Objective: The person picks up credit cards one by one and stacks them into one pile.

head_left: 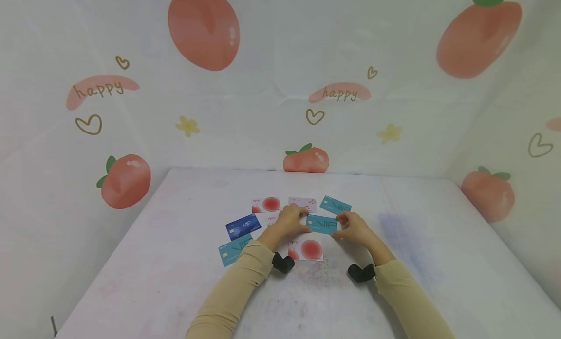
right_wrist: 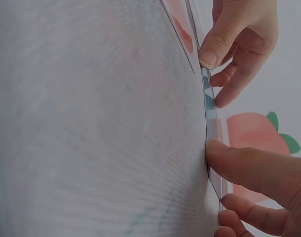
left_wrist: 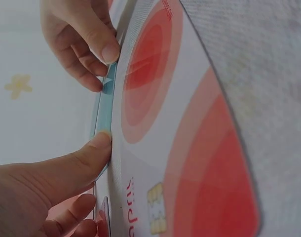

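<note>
A teal VIP card (head_left: 322,225) lies flat or nearly so in the middle of the group of cards. My left hand (head_left: 289,223) pinches its left end between thumb and fingers. The right hand (head_left: 355,230) grips the opposite end, thumb at the near edge and fingers at the far one. Just nearer to me is a white card with red circles (head_left: 311,250), large in the left wrist view. Behind the held card are a pale pink-patterned card (head_left: 302,201) and a second teal VIP card (head_left: 335,205).
Left of the hands lie a dark blue VIP card (head_left: 243,226), another teal card (head_left: 232,250) partly under the left sleeve (head_left: 238,285), and a red-circle card (head_left: 266,204). The left hand partly covers a white card (head_left: 266,218). A printed curtain (head_left: 263,100) backs the white table (head_left: 144,261).
</note>
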A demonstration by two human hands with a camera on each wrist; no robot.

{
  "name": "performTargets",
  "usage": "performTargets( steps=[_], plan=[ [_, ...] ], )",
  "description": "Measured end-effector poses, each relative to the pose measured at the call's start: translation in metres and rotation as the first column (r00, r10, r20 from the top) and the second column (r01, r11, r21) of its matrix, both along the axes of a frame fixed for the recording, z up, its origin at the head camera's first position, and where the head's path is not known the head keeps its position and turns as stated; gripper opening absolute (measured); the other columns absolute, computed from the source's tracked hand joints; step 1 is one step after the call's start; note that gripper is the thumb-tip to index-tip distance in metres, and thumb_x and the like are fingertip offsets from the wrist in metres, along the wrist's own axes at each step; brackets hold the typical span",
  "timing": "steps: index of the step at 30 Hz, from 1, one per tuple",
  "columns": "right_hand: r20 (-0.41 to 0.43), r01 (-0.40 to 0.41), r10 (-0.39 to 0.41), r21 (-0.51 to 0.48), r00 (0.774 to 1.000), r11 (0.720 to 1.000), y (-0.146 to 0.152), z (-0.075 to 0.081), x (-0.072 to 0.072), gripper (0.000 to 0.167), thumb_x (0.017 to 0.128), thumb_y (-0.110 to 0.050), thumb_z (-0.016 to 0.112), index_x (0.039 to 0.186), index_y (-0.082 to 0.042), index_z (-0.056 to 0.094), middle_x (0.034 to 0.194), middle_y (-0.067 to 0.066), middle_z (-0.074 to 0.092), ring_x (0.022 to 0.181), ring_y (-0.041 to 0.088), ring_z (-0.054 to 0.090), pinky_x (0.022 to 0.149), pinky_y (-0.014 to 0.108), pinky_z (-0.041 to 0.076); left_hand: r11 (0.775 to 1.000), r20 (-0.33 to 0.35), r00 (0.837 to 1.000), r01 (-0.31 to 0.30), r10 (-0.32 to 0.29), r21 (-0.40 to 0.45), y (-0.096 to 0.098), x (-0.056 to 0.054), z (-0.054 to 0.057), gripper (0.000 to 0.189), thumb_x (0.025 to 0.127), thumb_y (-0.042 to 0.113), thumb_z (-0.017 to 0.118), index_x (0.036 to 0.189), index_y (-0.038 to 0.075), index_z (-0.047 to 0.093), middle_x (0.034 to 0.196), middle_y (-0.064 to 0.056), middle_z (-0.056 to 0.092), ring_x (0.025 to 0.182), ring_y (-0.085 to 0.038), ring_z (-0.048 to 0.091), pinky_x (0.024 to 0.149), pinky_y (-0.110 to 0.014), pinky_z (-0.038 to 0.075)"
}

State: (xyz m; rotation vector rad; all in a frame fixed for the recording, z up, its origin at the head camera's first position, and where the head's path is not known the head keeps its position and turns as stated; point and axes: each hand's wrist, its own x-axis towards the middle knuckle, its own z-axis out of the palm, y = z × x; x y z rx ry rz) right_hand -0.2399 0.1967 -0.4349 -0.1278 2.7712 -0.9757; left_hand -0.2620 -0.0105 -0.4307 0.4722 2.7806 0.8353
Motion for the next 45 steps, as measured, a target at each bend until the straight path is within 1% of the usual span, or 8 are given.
performTargets(
  steps=[5,10,16,23,31,37,45],
  plan=[
    [-0.021,-0.012,0.012,-0.009,1.000,1.000,0.0005,-0.0009,-0.0002,0.054,0.073,-0.017,0.077,0.115,0.007,0.053,0.112,0.022,0.057,0.094,0.027,0.052,0.085,0.043,0.047,1.000,-0.002,1.000,-0.008,0.008,-0.012,0.0008,0.0021,0.0031,0.055,0.073,0.025,0.079,0.123,0.011,0.061,0.113,-0.012,0.056,0.098,-0.023,0.047,0.090,-0.040,0.043],
    [-0.022,-0.008,0.007,-0.014,1.000,1.000,0.0005,-0.0007,-0.0003,0.053,0.072,-0.016,0.077,0.114,0.007,0.053,0.110,0.022,0.058,0.092,0.026,0.052,0.083,0.041,0.047,1.000,0.010,1.000,-0.019,0.019,-0.008,0.0012,0.0042,0.0047,0.054,0.074,0.024,0.079,0.123,0.011,0.061,0.115,-0.013,0.056,0.099,-0.024,0.046,0.092,-0.041,0.043],
    [-0.028,-0.001,0.000,-0.020,1.000,1.000,0.0000,-0.0011,0.0001,0.053,0.072,-0.015,0.077,0.113,0.006,0.053,0.107,0.020,0.058,0.090,0.025,0.052,0.081,0.040,0.048,1.000,0.007,1.000,-0.018,0.018,0.004,0.0008,0.0049,0.0040,0.055,0.074,0.025,0.078,0.123,0.010,0.061,0.116,-0.013,0.056,0.099,-0.024,0.046,0.092,-0.041,0.043],
    [-0.053,0.002,-0.003,-0.018,0.999,1.000,-0.0016,-0.0008,0.0019,0.052,0.071,-0.014,0.077,0.112,0.008,0.054,0.106,0.020,0.058,0.088,0.025,0.052,0.078,0.038,0.049,1.000,0.022,1.000,-0.012,0.012,0.022,-0.0007,0.0062,0.0030,0.055,0.076,0.025,0.076,0.126,0.010,0.058,0.118,-0.012,0.054,0.103,-0.023,0.045,0.094,-0.040,0.044],
    [-0.089,-0.014,0.012,-0.022,0.996,1.000,-0.0022,0.0008,0.0024,0.052,0.071,-0.015,0.078,0.112,0.008,0.055,0.106,0.021,0.058,0.088,0.026,0.054,0.076,0.037,0.049,1.000,-0.011,1.000,0.011,-0.010,0.016,-0.0023,0.0061,0.0019,0.056,0.076,0.026,0.076,0.127,0.010,0.058,0.118,-0.012,0.054,0.102,-0.024,0.045,0.091,-0.040,0.043],
    [-0.112,-0.028,0.025,-0.025,0.993,0.999,-0.0005,0.0025,0.0030,0.052,0.071,-0.015,0.078,0.112,0.008,0.056,0.105,0.022,0.059,0.090,0.028,0.056,0.080,0.041,0.050,0.999,-0.025,0.999,0.033,-0.033,0.019,-0.0031,0.0057,0.0025,0.055,0.078,0.026,0.074,0.128,0.010,0.057,0.120,-0.013,0.054,0.107,-0.025,0.046,0.094,-0.041,0.041],
    [-0.119,-0.035,0.032,-0.022,0.992,0.999,-0.0003,0.0068,0.0049,0.051,0.072,-0.015,0.078,0.113,0.007,0.057,0.106,0.023,0.058,0.093,0.030,0.056,0.083,0.044,0.049,0.997,-0.077,0.994,0.075,-0.074,0.015,-0.0063,0.0049,0.0017,0.055,0.078,0.026,0.074,0.127,0.008,0.058,0.118,-0.013,0.056,0.107,-0.027,0.047,0.094,-0.041,0.040]
  ],
)
